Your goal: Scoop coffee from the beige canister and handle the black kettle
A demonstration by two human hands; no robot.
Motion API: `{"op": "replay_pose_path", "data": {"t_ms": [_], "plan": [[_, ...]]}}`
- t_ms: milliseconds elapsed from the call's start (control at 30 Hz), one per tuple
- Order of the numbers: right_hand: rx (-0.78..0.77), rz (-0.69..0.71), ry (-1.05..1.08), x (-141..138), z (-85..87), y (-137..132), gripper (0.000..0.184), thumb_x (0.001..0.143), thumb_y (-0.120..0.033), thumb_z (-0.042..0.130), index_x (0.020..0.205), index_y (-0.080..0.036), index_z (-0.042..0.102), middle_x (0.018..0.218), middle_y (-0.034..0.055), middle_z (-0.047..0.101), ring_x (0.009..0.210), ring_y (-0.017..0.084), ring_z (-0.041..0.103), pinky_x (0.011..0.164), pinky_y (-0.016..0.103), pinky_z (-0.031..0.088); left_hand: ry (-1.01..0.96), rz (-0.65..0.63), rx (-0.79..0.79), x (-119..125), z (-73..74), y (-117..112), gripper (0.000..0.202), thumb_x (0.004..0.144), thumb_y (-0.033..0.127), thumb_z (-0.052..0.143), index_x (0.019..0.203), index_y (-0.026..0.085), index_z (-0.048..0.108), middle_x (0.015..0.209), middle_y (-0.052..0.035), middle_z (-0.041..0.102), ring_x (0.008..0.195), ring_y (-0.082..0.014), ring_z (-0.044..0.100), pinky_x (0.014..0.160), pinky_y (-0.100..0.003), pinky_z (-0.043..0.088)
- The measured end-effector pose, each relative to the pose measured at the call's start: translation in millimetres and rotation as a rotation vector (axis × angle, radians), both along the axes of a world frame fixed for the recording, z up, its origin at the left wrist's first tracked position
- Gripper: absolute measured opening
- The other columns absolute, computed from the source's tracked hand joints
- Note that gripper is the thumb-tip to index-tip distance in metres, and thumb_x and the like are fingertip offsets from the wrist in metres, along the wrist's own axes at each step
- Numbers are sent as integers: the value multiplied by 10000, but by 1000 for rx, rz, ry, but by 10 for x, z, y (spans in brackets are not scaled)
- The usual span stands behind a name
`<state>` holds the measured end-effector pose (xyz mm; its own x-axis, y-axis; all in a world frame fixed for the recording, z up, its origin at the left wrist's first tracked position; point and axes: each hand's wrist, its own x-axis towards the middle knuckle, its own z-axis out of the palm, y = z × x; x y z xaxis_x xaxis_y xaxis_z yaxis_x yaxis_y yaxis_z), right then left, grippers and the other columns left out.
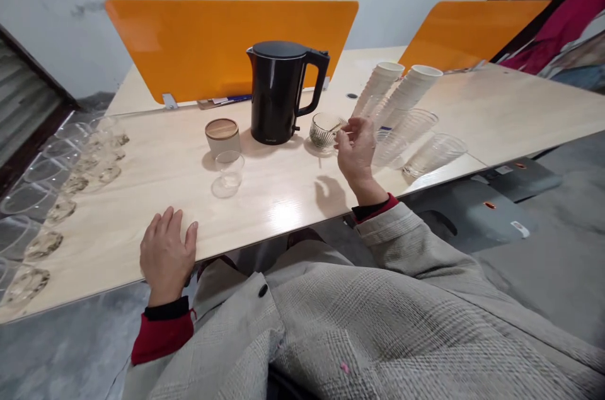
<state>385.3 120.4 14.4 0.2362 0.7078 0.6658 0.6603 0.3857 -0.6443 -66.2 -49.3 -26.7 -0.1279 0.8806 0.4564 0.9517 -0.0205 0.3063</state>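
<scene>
My left hand [166, 250] lies flat on the table's front edge, fingers stretched out, holding nothing. Over the right side of a ribbed glass bowl [323, 134] is my right hand [355, 149], its fingers curled and pinched together. A thin handle like a spoon's [335, 127] slants from the bowl toward those fingertips; its lower end is hard to make out through the glass. Left of the bowl stands a black electric kettle [275, 94] with its lid down. A small clear cup [229, 168] sits before a grey canister with a wooden lid [224, 137].
Stacked paper cups [407, 97] and stacked clear cups [401, 137] lean close to my right hand. A ribbed glass [437, 154] stands near the front edge. Several stemmed glasses [61, 208] line the left end. Orange partitions [198, 47] rise behind; grey chairs [477, 211] are below right.
</scene>
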Motion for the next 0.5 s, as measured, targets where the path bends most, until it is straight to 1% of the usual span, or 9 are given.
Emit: {"op": "replay_pose_path", "data": {"t_ms": [67,100,200,267,333,500], "plan": [[-13,-110,38,-45,-87,-14,369,1008,-473,562,1280,-224,573,953,51,690,833,236,701,847,445,603,9,3,-5,-1,2,2,502,1065,491,490,1380,170,714,1535,-187,676,1517,-413,531,1259,-594,428],[-43,-146,36,-67,-121,-7,369,996,-493,576,1239,-216,599,872,29,674,797,238,697,861,460,603,16,9,-7,1,6,3,516,1069,498,474,1379,164,716,1535,-190,677,1517,-415,532,1259,-592,429],[-142,-169,45,-100,-178,81,405,1000,-549,564,1202,-207,642,725,-7,621,745,251,692,872,488,608,31,31,-22,11,21,4,567,1078,512,427,1374,129,722,1540,-212,672,1523,-417,531,1266,-578,426],[-184,-175,98,-97,-173,172,439,1014,-548,534,1248,-191,638,695,-15,610,732,258,699,868,495,612,26,39,-31,17,24,4,576,1075,516,422,1378,129,722,1548,-209,668,1533,-409,526,1278,-566,419],[-223,-203,121,-93,-136,253,457,1012,-501,531,1313,-169,617,702,-14,626,755,273,716,887,507,610,10,40,-30,19,20,3,564,1067,519,435,1384,151,720,1556,-190,667,1540,-398,522,1289,-561,411],[-406,-304,-19,-135,13,323,498,952,-312,620,1415,-129,606,821,51,729,891,309,730,969,496,565,-5,32,-5,19,6,2,552,1064,521,450,1383,162,722,1550,-184,673,1543,-405,521,1286,-581,415]]}}
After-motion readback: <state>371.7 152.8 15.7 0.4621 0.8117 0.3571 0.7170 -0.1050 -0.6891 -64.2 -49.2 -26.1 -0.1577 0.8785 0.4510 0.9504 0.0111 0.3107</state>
